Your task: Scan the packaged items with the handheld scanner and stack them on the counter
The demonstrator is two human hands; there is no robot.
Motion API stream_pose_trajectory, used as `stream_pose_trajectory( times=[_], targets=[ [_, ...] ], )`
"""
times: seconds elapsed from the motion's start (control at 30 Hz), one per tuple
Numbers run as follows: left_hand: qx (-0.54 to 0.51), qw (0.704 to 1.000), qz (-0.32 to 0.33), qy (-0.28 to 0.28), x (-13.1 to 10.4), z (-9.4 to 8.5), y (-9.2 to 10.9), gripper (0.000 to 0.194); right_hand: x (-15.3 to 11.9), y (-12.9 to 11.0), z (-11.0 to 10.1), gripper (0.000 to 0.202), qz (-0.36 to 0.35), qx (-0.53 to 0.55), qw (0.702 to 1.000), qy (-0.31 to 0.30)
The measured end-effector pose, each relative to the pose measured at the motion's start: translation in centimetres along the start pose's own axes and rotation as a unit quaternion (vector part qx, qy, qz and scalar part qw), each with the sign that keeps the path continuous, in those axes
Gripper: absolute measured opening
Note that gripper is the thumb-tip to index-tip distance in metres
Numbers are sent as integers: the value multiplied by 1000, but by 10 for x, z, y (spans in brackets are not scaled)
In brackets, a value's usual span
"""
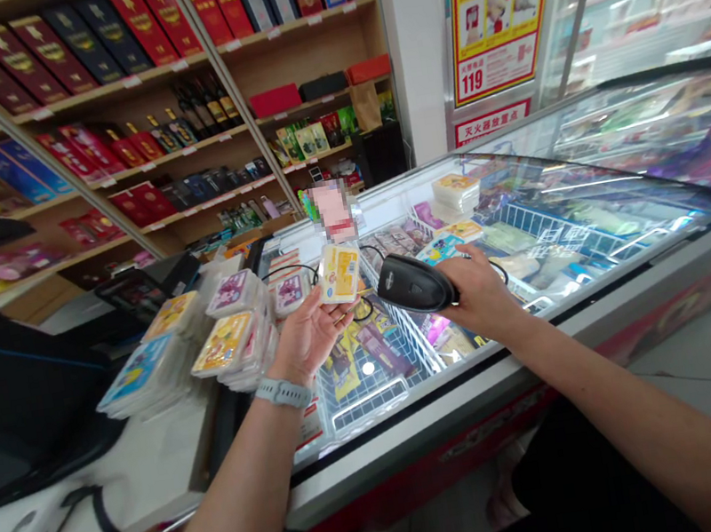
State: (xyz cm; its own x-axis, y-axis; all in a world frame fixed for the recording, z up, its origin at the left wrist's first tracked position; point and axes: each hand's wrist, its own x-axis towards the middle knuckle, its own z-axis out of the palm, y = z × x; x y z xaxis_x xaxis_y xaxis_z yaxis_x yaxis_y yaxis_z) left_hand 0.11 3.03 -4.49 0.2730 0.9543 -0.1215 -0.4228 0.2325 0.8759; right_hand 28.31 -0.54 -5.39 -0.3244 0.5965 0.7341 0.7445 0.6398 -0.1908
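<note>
Between the fingers of my left hand (313, 336) is a flat clear pack with a yellow label (338, 274), its barcode side tilted up. My right hand (477, 292) is wrapped round the handle of a black barcode scanner (413, 282), whose head points left at the pack. A small gap separates scanner and pack. Beside my left hand stand stacks of similar packs with yellow labels (225, 342), purple labels (235, 292) and blue labels (143, 371). More yellow-labelled packs (455, 192) are piled on the freezer's glass top, beyond my right hand.
Under my hands runs a glass-topped chest freezer (575, 285) with wire baskets and bagged goods inside. A white counter (150, 460) with a dark monitor (11, 392) is at left. Shelves (156, 73) of boxes and bottles line the back. The scanner's black cable trails over the glass.
</note>
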Motion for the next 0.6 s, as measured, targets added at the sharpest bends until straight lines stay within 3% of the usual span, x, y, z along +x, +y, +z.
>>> stream_pose_trajectory(
  times=[0.3,0.4,0.47,0.6],
  targets=[
    [22,1000,13,9,-1,4,1,49,1,0,0,17,-4,-3,1000,15],
    [113,988,87,61,-3,6,3,45,0,1,0,17,-3,-4,1000,26],
    [252,941,185,129,-4,5,6,41,0,1,0,16,-4,-4,1000,28],
    [511,744,342,261,-5,1,13,31,0,1,0,14,-3,-6,1000,24]
  ],
)
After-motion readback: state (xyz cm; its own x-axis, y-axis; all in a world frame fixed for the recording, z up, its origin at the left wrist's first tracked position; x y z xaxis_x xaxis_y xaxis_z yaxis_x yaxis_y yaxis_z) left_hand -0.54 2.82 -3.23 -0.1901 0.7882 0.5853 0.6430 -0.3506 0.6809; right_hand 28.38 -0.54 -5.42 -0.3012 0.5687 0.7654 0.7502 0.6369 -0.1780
